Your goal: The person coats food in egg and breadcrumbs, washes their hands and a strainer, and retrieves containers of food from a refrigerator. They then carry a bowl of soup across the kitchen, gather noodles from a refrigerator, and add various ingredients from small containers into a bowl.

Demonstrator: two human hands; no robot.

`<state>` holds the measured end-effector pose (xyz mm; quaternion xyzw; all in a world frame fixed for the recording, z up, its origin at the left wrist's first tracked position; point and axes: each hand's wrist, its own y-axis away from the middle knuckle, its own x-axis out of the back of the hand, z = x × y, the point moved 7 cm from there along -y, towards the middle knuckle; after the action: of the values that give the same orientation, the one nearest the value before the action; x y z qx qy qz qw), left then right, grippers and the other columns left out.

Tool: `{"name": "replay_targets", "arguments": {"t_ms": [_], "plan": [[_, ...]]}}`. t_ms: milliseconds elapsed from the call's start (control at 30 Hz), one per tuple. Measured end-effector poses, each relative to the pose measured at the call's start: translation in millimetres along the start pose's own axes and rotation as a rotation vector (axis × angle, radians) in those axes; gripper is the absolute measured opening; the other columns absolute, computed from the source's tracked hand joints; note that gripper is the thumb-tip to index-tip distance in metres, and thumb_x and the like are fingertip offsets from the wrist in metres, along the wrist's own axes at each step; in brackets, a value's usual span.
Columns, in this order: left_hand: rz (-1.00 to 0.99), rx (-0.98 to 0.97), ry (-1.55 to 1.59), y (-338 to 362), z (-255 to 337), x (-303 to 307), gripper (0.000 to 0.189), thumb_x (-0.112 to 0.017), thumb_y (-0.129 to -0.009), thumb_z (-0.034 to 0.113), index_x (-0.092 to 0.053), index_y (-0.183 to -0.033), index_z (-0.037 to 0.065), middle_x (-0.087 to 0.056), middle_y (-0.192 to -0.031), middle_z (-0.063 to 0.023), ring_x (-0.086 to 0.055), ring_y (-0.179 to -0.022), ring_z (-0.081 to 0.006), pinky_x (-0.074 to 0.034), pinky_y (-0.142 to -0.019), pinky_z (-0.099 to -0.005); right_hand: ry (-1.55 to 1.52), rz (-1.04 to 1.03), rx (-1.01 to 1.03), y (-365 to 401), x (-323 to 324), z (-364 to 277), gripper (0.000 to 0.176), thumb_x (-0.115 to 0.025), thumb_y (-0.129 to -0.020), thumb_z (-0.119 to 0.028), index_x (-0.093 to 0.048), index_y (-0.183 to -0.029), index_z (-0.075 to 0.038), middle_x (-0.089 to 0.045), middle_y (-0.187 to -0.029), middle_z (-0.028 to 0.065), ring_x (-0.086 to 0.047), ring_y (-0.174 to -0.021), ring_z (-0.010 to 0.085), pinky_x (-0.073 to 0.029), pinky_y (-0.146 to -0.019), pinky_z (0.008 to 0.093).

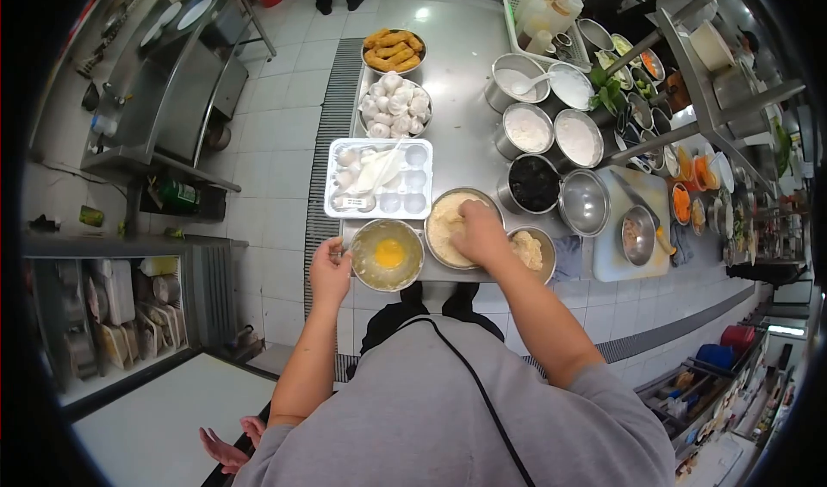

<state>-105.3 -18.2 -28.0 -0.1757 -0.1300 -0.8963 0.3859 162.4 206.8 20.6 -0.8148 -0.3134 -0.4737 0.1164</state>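
My left hand (pixel 330 273) is at the left rim of a metal bowl (pixel 359 273) holding beaten egg and a yellow yolk (pixel 389 253), fingers closed at its edge. My right hand (pixel 479 234) reaches down into a bowl of pale breadcrumbs (pixel 444 228). Its fingers are bunched together in the crumbs, and whatever they hold is hidden. Just right of it stands a smaller metal bowl (pixel 550 271) with crumb-coated pieces (pixel 526 250). Behind the egg bowl lies a clear plastic egg tray (pixel 416 180) with eggs and a crumpled white wrapper.
Garlic bulbs (pixel 394 105) and golden fried sticks (pixel 394 53) fill bowls farther back. Right are powder tins (pixel 527 130), a dark-filled pot (pixel 534 184), an empty steel bowl (pixel 584 202) and a cutting board (pixel 612 259) with a knife (pixel 633 190). Another person's hands (pixel 228 448) show lower left.
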Motion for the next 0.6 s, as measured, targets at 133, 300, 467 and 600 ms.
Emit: {"name": "replay_targets", "arguments": {"t_ms": [133,300,467,600], "plan": [[-0.150,0.104,-0.011,-3,-23,-9,0.011,-0.071,-0.086,0.006,-0.062,-0.091,0.002,-0.061,-0.076,-0.0027,-0.053,-0.064,-0.0124,-0.048,-0.061,-0.0301,0.083,0.223,-0.029,9,7,-15,0.045,-0.071,-0.077,-0.014,-0.061,-0.119,-0.004,-0.063,-0.113,0.0204,-0.059,-0.108,0.0413,-0.050,-0.095,0.0486],[-0.298,0.103,-0.106,-6,-13,-9,0.015,-0.060,-0.079,0.005,-0.049,-0.069,0.003,-0.050,-0.063,-0.0003,-0.044,-0.060,-0.0105,-0.040,-0.055,-0.0306,-0.148,0.179,-0.103,16,18,5,0.037,-0.067,-0.079,-0.010,-0.063,-0.116,-0.003,-0.064,-0.116,0.0187,-0.061,-0.111,0.0390,-0.050,-0.097,0.0466],[-0.439,0.139,0.122,-5,44,-21,0.016,-0.063,-0.082,0.002,-0.050,-0.073,0.004,-0.053,-0.066,0.0006,-0.049,-0.061,-0.0092,-0.041,-0.054,-0.0279,-0.155,0.332,-0.199,72,78,34,0.034,-0.067,-0.080,-0.012,-0.064,-0.113,-0.003,-0.064,-0.112,0.0183,-0.061,-0.110,0.0393,-0.050,-0.097,0.0467],[-0.556,0.214,0.244,8,82,-92,0.018,-0.069,-0.090,0.004,-0.055,-0.079,0.006,-0.059,-0.072,-0.0002,-0.056,-0.063,-0.0083,-0.048,-0.056,-0.0250,0.127,0.552,-0.147,126,86,83,0.040,-0.069,-0.080,-0.015,-0.063,-0.117,-0.002,-0.064,-0.115,0.0212,-0.060,-0.110,0.0410,-0.048,-0.097,0.0479]]}}
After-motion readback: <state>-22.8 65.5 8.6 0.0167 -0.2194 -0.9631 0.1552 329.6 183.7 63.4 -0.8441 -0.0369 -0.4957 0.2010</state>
